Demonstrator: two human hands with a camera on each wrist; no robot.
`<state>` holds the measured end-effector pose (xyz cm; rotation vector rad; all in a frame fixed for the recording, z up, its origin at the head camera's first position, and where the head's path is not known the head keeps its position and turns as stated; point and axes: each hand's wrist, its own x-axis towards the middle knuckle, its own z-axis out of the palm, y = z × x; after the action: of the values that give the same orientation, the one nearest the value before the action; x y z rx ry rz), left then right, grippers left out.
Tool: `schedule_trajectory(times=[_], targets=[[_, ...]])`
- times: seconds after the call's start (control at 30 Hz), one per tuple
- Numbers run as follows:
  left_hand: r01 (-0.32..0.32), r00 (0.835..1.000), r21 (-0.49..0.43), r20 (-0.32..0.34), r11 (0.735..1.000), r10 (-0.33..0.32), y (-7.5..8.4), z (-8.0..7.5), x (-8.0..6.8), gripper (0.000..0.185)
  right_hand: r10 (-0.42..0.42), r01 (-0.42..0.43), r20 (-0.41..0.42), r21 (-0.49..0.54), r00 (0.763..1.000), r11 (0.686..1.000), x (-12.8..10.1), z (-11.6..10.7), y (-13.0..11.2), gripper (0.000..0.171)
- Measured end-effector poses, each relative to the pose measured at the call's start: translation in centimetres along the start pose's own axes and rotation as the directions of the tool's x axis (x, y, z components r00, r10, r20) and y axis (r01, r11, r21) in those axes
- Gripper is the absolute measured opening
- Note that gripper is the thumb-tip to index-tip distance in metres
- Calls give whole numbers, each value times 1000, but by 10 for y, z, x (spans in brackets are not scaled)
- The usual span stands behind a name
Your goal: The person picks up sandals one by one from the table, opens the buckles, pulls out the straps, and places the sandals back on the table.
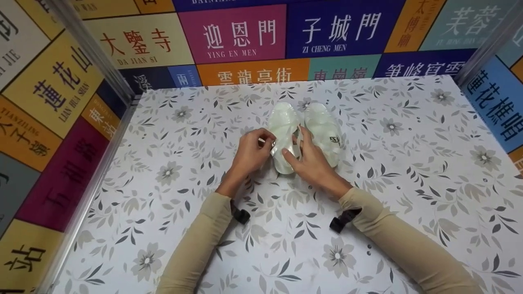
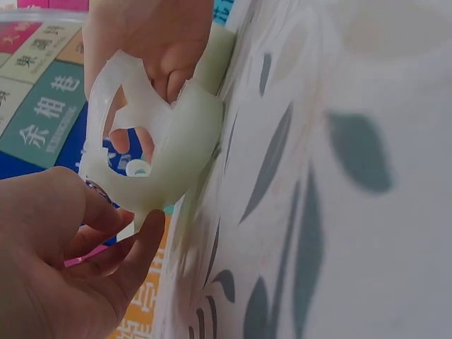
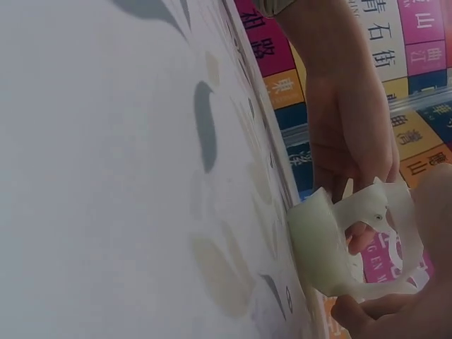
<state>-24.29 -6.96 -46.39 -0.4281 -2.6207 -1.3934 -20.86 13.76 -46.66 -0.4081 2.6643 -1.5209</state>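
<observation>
Two pale green, translucent jelly sandals (image 1: 282, 116) lie side by side, toes pointing away from me. At the left sandal's outer side, my left hand (image 1: 251, 150) pinches a strap between thumb and fingers. My right hand (image 1: 314, 161) grips the same sandal from its inner side, thumb at the heel opening and fingers between the two shoes. Cut-outs and the heel band of that sandal (image 2: 194, 134) show in the left wrist view. The right sandal (image 1: 320, 116), with a small dark mark on its side, is partly hidden behind my right hand.
A white table (image 1: 171, 220) with a grey leaf and flower print lies under the shoes. Coloured panels with Chinese lettering (image 1: 233, 34) stand along its back and sides. Dark wrist straps (image 1: 242, 216) sit at both cuffs.
</observation>
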Motion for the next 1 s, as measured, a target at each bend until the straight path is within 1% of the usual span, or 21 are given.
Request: schedule_trajectory(times=[0.1, 0.23, 0.4, 0.57, 0.67, 0.83, 1.0], targets=[[18, 1000, 2, -19, 1000, -18, -4, 1, 7, 16, 33, -33, -1, 5, 999, 999, 7, 1, 0, 94], [44, 999, -1, -32, 999, -44, -9, 3, 11, 15, 61, -60, 3, -6, 998, 998, 14, 4, 2, 94], [81, 996, -16, -27, 997, -81, -15, 6, 11, 16, 52, -52, 16, -8, 999, 999, 17, 5, 5, 90], [100, 995, -55, -11, 993, -101, -16, 7, 10, 16, 48, -48, 17, 1, 999, 999, 14, 3, 2, 87], [113, 994, -73, 0, 991, -113, -15, 6, 9, 15, 58, -58, 23, 1, 998, 998, 10, 1, 0, 87], [145, 989, -74, 4, 987, -145, -13, 1, 7, 15, 66, -66, 39, 12, 997, 998, 9, -2, -2, 91], [193, 981, -61, 32, 979, -191, -9, -12, 8, 17, 52, -58, 75, 76, 996, 995, 11, -15, -10, 90]])
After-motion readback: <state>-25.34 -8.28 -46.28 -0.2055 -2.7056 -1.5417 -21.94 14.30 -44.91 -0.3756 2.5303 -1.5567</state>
